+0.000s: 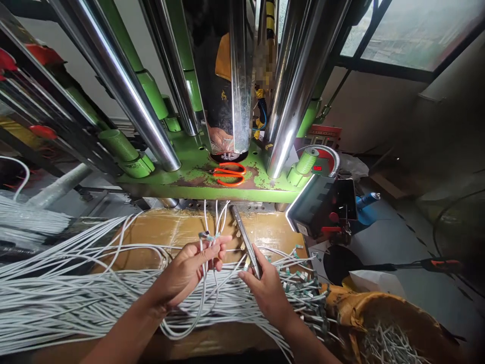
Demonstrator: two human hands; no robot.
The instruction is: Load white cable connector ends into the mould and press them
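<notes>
My left hand (191, 268) is closed on a small bunch of white cables (212, 222), pinching them near their connector ends, which point up and away. My right hand (265, 288) grips a long narrow metal bar (246, 240) that slants up toward the green machine. Both hands hover over a thick spread of white cables (76, 293) lying across a brown tape-covered board (170, 227).
A green press base (197, 174) with shiny steel columns (125, 86) stands right behind the board; orange-handled scissors (229, 174) lie on it. A black control box (318, 205) sits at right. A yellow sack (382, 323) of cut pieces is at lower right. Another person stands behind the machine.
</notes>
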